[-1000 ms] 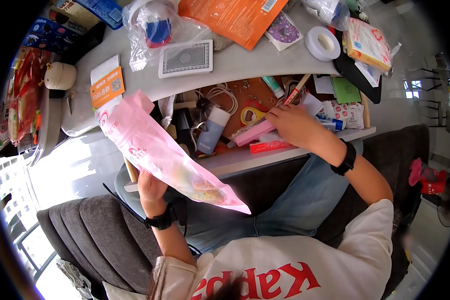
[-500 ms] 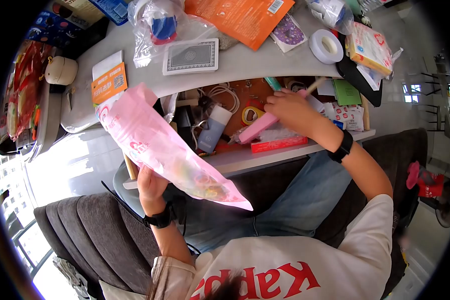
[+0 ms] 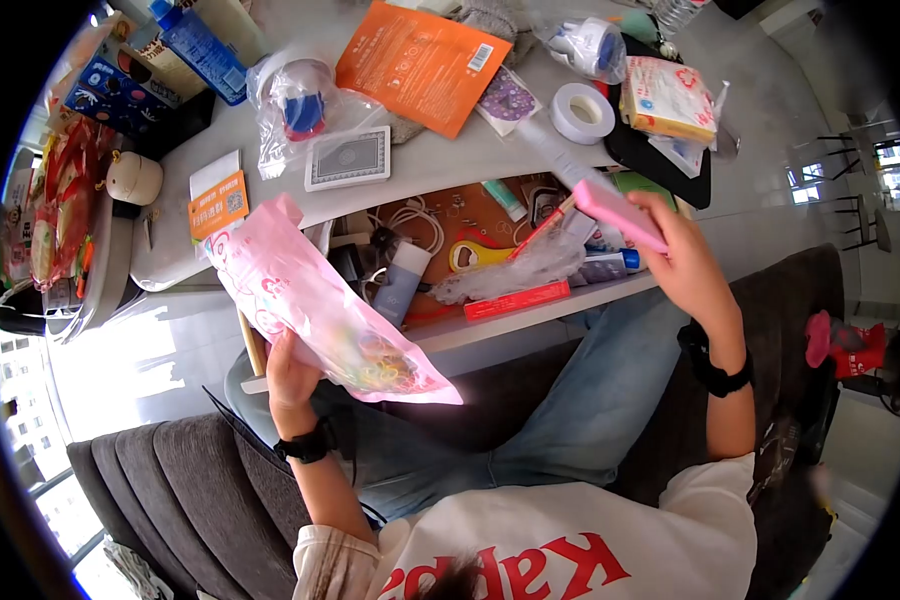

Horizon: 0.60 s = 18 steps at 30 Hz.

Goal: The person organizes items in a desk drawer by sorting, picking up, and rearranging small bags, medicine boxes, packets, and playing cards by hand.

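My left hand (image 3: 292,372) grips the lower edge of a pink plastic bag (image 3: 305,285), which slants over the drawer's left side with small coloured items showing in its lower end. Raised above the drawer's right side, my right hand (image 3: 678,250) holds a pink box (image 3: 620,214). Under it in the open drawer (image 3: 490,330) lie a crumpled clear wrapper (image 3: 520,270), a red box (image 3: 517,300) and a blue-capped tube (image 3: 605,266). A yellow bottle opener (image 3: 478,255), a grey-blue bottle (image 3: 402,283) and a green-white tube (image 3: 505,200) are further left.
On the table (image 3: 270,190) stand or lie a card deck (image 3: 348,158), a plastic-wrapped item (image 3: 303,108), an orange pouch (image 3: 420,65), a tape roll (image 3: 582,113), a tissue pack (image 3: 670,97) and a blue bottle (image 3: 202,48). A white round container (image 3: 133,178) is at left.
My right hand has lifted the pink box out of the drawer and moved right with it. The clear wrapper beneath now shows more fully. My left hand still holds the pink bag.
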### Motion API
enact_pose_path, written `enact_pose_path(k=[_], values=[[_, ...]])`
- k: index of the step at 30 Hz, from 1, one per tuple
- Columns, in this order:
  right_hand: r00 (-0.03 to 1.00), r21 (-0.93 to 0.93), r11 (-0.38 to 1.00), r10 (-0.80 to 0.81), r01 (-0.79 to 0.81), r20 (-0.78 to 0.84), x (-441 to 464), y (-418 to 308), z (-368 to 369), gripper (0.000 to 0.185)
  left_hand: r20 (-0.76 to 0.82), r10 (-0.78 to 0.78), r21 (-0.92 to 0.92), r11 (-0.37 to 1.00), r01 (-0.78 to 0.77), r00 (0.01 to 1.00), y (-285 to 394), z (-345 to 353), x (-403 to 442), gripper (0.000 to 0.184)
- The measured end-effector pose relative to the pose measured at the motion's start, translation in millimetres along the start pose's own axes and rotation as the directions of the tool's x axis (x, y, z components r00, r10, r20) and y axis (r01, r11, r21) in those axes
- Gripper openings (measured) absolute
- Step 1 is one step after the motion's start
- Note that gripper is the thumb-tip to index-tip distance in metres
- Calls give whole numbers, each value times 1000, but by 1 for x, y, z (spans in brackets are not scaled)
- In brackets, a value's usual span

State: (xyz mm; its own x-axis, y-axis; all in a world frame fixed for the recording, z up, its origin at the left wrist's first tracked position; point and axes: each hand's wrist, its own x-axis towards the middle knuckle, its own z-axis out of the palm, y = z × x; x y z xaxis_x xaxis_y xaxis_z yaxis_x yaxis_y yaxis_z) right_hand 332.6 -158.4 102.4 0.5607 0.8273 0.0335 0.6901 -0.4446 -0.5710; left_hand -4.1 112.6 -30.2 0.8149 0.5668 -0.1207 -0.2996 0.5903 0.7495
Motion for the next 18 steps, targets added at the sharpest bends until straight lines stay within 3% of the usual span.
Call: enact_pose_path(k=[3,6,7,10,12,14,17,18], values=[[997,217,973,82,-76,-17,6,6,-2,29,-38,-4,-13,1000,3,999,1,1,1,49],[999,267,964,14,-6,-28,27,4,9,34,-45,2,-2,1000,-2,999,1,4,1,48],[992,245,961,115,-124,54,38,-20,3,37,-37,-12,-21,1000,11,999,1,4,2,49],[997,177,982,-47,58,-68,84,-36,22,38,-7,-61,-55,997,61,998,1,2,2,50],[985,1,987,-163,163,-62,117,-48,40,43,17,-87,-57,994,88,996,2,4,2,50],[967,52,968,-243,247,-72,150,-63,62,47,55,-75,-76,994,79,996,1,0,0,53],[971,96,974,-192,207,-143,176,-81,95,55,179,-19,-186,981,53,984,-8,-20,-5,57],[947,79,959,-254,273,-195,182,-81,104,56,138,-14,-195,980,41,990,-8,-20,-7,58]])
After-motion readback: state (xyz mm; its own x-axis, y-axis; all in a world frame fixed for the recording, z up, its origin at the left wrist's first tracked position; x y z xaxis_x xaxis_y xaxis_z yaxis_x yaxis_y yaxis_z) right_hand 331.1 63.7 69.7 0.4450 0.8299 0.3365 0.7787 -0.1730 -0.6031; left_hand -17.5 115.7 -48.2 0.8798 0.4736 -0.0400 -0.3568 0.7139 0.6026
